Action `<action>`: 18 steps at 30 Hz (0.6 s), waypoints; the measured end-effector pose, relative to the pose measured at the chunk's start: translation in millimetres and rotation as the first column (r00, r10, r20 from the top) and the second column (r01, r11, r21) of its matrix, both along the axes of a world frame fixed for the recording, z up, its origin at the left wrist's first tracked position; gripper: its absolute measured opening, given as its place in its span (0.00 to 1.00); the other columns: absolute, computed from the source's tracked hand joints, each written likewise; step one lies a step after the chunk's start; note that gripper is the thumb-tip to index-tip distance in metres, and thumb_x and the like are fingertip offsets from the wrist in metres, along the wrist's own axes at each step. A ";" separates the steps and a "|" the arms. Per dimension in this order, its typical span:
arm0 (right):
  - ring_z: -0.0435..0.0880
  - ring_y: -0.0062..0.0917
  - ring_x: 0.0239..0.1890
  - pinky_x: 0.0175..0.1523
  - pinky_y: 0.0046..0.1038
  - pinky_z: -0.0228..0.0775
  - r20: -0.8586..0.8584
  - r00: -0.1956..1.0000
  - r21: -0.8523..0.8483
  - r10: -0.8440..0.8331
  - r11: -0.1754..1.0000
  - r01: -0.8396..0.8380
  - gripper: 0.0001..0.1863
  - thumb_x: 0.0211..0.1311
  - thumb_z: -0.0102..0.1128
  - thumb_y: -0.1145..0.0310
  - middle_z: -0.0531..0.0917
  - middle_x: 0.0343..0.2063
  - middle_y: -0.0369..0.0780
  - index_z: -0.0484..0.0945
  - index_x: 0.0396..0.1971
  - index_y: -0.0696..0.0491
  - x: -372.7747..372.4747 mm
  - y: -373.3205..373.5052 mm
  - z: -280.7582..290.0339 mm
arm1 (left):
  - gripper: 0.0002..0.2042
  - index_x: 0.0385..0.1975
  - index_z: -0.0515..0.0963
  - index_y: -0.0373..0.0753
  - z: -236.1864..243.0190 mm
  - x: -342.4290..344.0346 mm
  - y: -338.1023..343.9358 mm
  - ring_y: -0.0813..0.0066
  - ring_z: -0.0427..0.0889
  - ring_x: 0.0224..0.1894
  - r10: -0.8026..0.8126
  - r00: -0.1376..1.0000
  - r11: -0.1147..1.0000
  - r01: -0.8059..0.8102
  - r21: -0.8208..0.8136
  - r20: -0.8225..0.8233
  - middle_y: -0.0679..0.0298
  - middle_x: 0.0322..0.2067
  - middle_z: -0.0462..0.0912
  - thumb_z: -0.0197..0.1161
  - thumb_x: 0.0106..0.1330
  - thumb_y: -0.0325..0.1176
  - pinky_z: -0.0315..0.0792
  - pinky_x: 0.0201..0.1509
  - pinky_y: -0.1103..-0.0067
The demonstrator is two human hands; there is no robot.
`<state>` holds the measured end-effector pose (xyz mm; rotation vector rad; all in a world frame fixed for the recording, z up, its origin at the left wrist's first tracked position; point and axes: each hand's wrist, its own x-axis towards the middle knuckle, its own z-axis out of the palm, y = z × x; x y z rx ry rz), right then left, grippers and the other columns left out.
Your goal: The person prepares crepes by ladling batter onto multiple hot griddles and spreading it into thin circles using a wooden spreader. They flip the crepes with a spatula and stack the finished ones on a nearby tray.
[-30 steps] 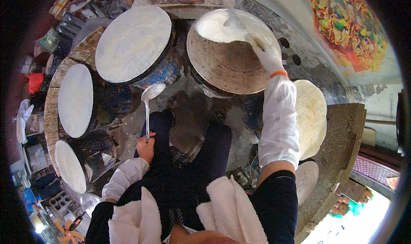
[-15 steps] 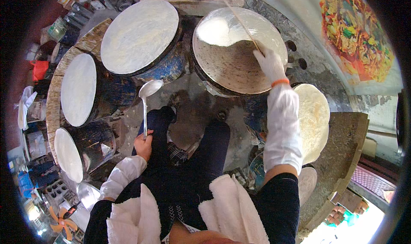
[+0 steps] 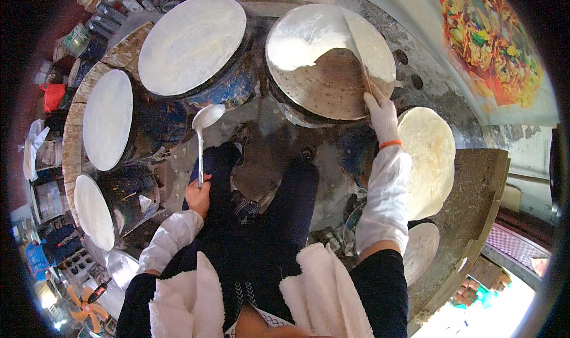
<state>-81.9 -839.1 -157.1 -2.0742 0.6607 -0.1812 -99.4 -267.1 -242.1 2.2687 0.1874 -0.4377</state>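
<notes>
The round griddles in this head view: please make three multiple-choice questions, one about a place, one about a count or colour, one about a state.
1. Where is the ladle?
A. in the left hand
B. in the right hand
C. lying on a griddle

2. How many round griddles are around the person?
A. two
B. four
C. six

3. What is the state of the griddle under the right hand's blade?
A. fully covered in white batter
B. partly bare, partly white
C. hidden under a lid

Answers:
1 A: the left hand grips the handle.
2 B: four discs form the arc.
3 B: on the right-hand griddle, the gloved right hand holds the long blade; batter covers only the upper part.
</notes>
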 end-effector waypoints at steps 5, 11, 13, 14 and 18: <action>0.83 0.21 0.40 0.49 0.26 0.73 -0.267 0.954 0.313 0.135 0.949 -0.046 0.26 0.67 0.62 0.62 0.87 0.39 0.39 0.75 0.62 0.57 -41.3 54.6 32.5 | 0.11 0.42 0.86 0.38 4.8 7.1 -4.5 0.83 0.69 0.24 -0.063 0.996 0.998 0.064 -0.017 0.062 0.72 0.21 0.74 0.60 0.65 0.33 0.63 0.29 0.79; 0.78 0.17 0.38 0.41 0.22 0.72 0.078 0.991 0.660 -0.107 0.751 0.029 0.32 0.62 0.65 0.71 0.83 0.46 0.35 0.70 0.67 0.56 -59.3 110.3 11.3 | 0.12 0.43 0.87 0.38 -14.2 7.8 11.8 0.82 0.71 0.25 -0.090 0.990 0.989 0.102 -0.107 0.105 0.71 0.23 0.77 0.60 0.65 0.33 0.66 0.32 0.78; 0.79 0.18 0.32 0.34 0.22 0.73 0.122 0.981 0.665 -0.152 0.746 0.032 0.35 0.62 0.65 0.71 0.83 0.39 0.34 0.66 0.70 0.53 -9.5 162.2 25.0 | 0.12 0.43 0.87 0.38 -8.1 12.5 12.8 0.80 0.74 0.27 -0.089 0.996 0.991 0.089 -0.103 0.000 0.69 0.25 0.80 0.61 0.65 0.32 0.68 0.35 0.78; 0.79 0.19 0.27 0.31 0.23 0.74 0.092 0.981 0.716 -0.170 0.696 0.053 0.37 0.63 0.65 0.71 0.83 0.33 0.33 0.62 0.72 0.51 15.0 186.0 28.6 | 0.12 0.43 0.87 0.38 -1.8 15.9 10.0 0.79 0.76 0.29 -0.090 0.995 0.992 0.084 -0.098 -0.051 0.68 0.26 0.81 0.61 0.66 0.32 0.69 0.37 0.79; 0.76 0.19 0.19 0.19 0.25 0.67 0.086 0.944 0.837 -0.319 0.537 0.105 0.24 0.66 0.63 0.69 0.78 0.23 0.33 0.72 0.61 0.50 48.8 269.2 16.9 | 0.11 0.39 0.85 0.35 -11.3 16.9 16.1 0.76 0.73 0.22 -0.078 0.991 0.975 0.099 -0.200 0.109 0.65 0.19 0.75 0.60 0.63 0.31 0.69 0.32 0.76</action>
